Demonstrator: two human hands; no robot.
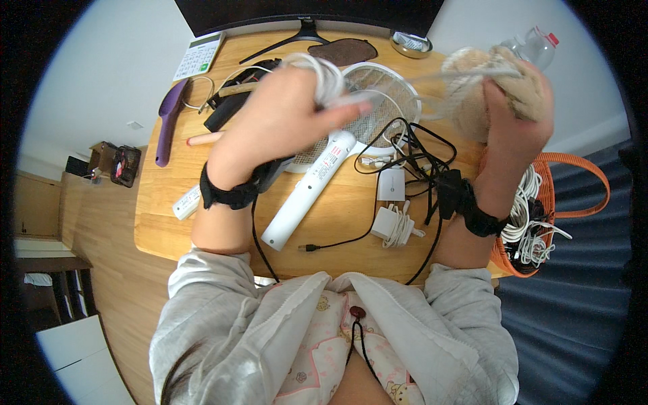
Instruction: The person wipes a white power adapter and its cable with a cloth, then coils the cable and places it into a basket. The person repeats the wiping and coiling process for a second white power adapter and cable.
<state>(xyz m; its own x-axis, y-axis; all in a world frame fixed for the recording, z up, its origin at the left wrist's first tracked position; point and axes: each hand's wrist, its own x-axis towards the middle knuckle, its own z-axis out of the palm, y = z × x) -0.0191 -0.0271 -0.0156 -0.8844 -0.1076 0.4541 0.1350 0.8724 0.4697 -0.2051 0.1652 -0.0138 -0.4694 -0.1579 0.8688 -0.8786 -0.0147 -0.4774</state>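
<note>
In my left hand [278, 111] is a loosely wound white cable [328, 81], blurred by motion. Blurred white strands stretch from it toward my right hand [511, 131]. That hand grips a beige fuzzy bundle [463, 106], perhaps a plush item, with pale cord across it; its exact kind is unclear. Both hands are raised over the wooden table [223, 243]. Beneath them lies a white electric fly swatter [310, 192], its mesh head partly hidden by my left hand. A tangled black cable [448, 144] and a white charger [391, 186] lie between my wrists.
An orange woven basket [549, 202] of coiled cables stands at the right. Near me is a white adapter [390, 225] with wound cord. At left lie a purple scoop [165, 126] and a calculator [198, 56]. A monitor [309, 10] and a plastic bottle [539, 49] are behind.
</note>
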